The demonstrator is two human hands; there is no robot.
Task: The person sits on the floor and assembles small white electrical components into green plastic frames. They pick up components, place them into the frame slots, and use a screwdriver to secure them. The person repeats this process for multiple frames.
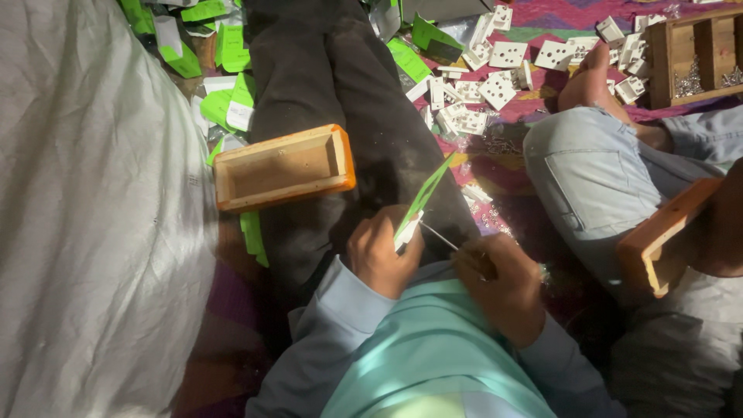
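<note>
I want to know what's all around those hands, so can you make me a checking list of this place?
Surface: patterned red mat on the floor.
Job's things: left hand holds a white part with a green card; right hand holds a thin metal tool against it.
Clutter: white socket pieces, green cards, empty wooden tray.
Grips: both closed on their things.
Cables: nothing seen.
Surroundings: another person's jeans, compartment box, grey cloth.

A patterned red rug [495, 174] covers the floor beside pale draped cloth [85, 201].
</note>
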